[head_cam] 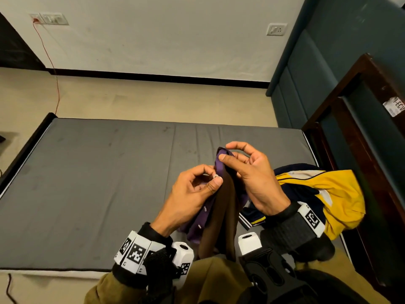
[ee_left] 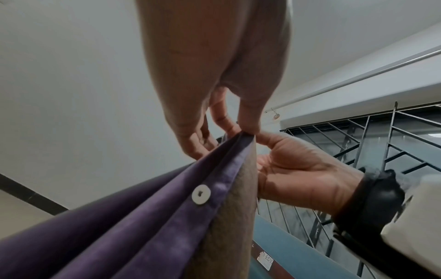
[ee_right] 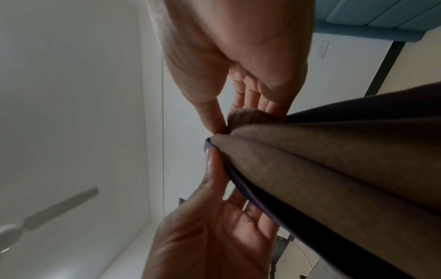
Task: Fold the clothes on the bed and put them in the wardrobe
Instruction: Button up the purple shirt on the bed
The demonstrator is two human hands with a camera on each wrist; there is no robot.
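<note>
Head view: I hold a purple shirt (head_cam: pixel 215 207) up in front of me, above the near edge of the bed (head_cam: pixel 98 183), right of centre. My left hand (head_cam: pixel 192 194) pinches its placket just beside a white button (ee_left: pixel 201 194), thumb and forefinger closed on the cloth. My right hand (head_cam: pixel 252 178) pinches the top edge of the same shirt, thumb against forefinger, the other fingers loosely curled.

Step in hand, as I judge it: sorting out the shirt front, likely finding or lining up the edges before any fold. No fold is made yet, and no wardrobe shows in any view.

Next move calls for spreading the shirt flat on the grey mattress, front edges together, so the sleeves can be turned in.

Shirt: purple outside, brown on the inner face, hanging in long vertical pleats from my pinch. Thin and limp; it will slip if either pinch loosens.

A yellow and navy jacket (head_cam: pixel 324 194) lies crumpled at the right side of the bed, not yet folded.
</note>
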